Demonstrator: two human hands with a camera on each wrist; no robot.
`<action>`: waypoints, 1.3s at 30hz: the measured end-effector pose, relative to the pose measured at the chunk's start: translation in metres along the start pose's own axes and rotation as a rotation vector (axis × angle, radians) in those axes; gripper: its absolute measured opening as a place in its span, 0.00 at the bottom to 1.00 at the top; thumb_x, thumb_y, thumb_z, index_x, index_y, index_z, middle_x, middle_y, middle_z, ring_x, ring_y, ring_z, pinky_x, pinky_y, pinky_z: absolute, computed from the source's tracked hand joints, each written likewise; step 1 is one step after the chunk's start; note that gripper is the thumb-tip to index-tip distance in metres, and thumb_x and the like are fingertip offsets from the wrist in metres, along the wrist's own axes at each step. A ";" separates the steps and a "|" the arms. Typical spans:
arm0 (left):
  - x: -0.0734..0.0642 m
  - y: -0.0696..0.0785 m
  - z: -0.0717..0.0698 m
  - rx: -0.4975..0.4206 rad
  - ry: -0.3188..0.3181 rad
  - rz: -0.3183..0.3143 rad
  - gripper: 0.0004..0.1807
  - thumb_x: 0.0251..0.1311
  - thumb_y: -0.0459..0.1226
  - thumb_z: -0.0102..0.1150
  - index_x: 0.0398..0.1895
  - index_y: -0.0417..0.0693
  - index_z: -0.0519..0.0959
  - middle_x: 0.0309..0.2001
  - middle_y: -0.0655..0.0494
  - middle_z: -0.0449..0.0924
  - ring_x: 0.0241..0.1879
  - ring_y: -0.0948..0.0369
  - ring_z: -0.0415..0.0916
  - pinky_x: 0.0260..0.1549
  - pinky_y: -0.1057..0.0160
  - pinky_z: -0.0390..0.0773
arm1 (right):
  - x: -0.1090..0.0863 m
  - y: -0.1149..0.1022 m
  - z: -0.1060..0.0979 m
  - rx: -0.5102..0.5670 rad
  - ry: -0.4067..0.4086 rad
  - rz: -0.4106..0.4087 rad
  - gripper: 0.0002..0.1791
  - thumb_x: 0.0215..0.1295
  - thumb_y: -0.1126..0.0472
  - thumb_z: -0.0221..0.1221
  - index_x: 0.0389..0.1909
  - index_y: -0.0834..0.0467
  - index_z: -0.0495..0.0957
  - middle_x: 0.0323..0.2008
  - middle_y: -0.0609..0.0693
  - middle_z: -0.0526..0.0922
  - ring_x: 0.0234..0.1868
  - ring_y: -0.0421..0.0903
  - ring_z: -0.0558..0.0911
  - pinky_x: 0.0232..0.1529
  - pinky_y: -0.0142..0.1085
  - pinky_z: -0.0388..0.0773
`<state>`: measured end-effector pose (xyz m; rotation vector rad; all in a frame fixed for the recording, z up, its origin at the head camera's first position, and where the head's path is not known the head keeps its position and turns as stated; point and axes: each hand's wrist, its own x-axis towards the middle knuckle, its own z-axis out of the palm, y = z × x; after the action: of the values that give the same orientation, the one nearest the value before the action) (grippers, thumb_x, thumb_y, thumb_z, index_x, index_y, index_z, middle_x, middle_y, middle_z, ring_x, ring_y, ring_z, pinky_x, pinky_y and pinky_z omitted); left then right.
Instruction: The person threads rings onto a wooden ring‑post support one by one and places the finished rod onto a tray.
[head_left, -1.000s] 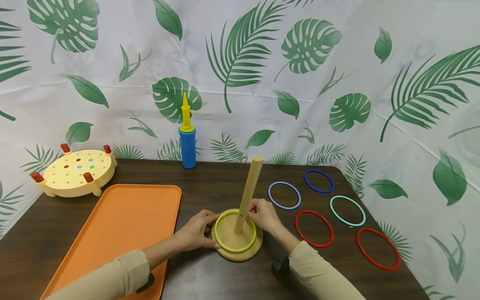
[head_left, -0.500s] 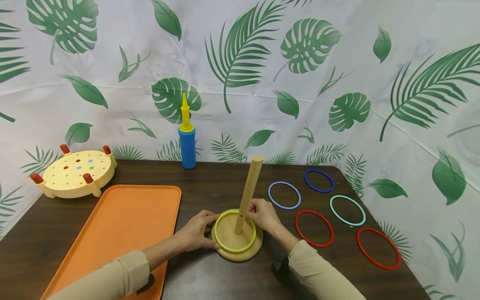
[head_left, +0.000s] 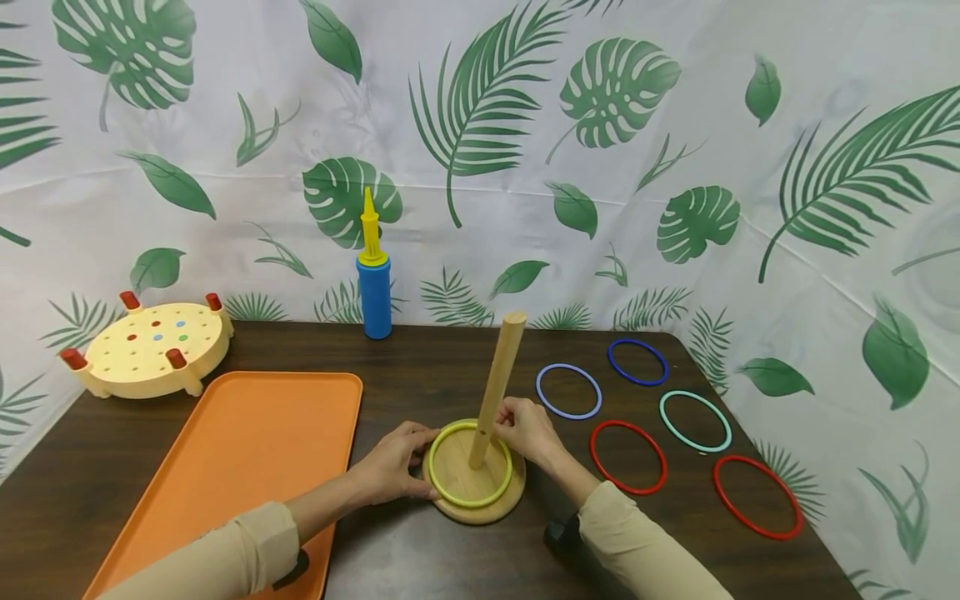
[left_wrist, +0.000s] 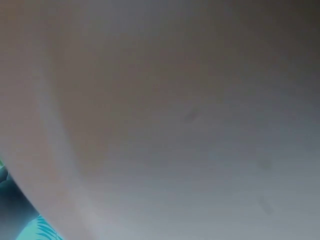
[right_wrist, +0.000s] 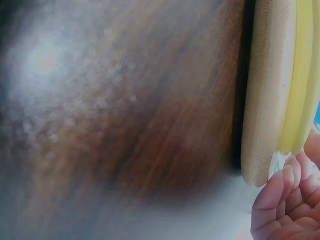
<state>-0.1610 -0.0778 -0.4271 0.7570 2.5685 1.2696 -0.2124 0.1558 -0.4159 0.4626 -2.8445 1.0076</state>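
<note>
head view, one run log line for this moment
left hand: at wooden base's left edge | right hand: pinches yellow ring | yellow ring: around peg | five loose rings: right side of table

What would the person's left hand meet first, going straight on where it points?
Probably the wooden base and the yellow ring over it, right at the left hand; whether they touch is hard to judge.

Beige sleeves [head_left: 652, 546], creased cuffs [head_left: 276, 535]; dark pieces [head_left: 564, 536] beside both cuffs
</note>
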 end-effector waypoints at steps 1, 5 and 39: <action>0.000 0.000 0.000 0.000 0.000 0.000 0.42 0.42 0.36 0.75 0.63 0.31 0.67 0.54 0.42 0.67 0.51 0.53 0.70 0.48 0.61 0.81 | 0.000 0.000 0.000 0.006 -0.004 0.004 0.09 0.48 0.68 0.64 0.17 0.56 0.75 0.15 0.42 0.74 0.17 0.34 0.68 0.15 0.24 0.62; 0.000 0.000 0.000 0.002 -0.001 0.002 0.43 0.42 0.36 0.75 0.63 0.31 0.67 0.54 0.42 0.67 0.50 0.53 0.71 0.48 0.61 0.81 | -0.001 0.001 -0.003 0.033 -0.009 0.019 0.07 0.49 0.68 0.63 0.19 0.56 0.76 0.15 0.42 0.74 0.17 0.35 0.68 0.15 0.25 0.63; 0.000 0.000 0.000 -0.013 -0.005 0.007 0.43 0.42 0.36 0.75 0.63 0.30 0.65 0.54 0.41 0.66 0.51 0.52 0.71 0.49 0.61 0.80 | -0.061 0.120 -0.130 -0.128 0.216 0.283 0.10 0.60 0.63 0.62 0.39 0.65 0.80 0.28 0.56 0.84 0.26 0.41 0.77 0.28 0.33 0.73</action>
<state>-0.1604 -0.0777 -0.4269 0.7661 2.5535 1.2836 -0.1939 0.3409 -0.3982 -0.0607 -2.8028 0.8449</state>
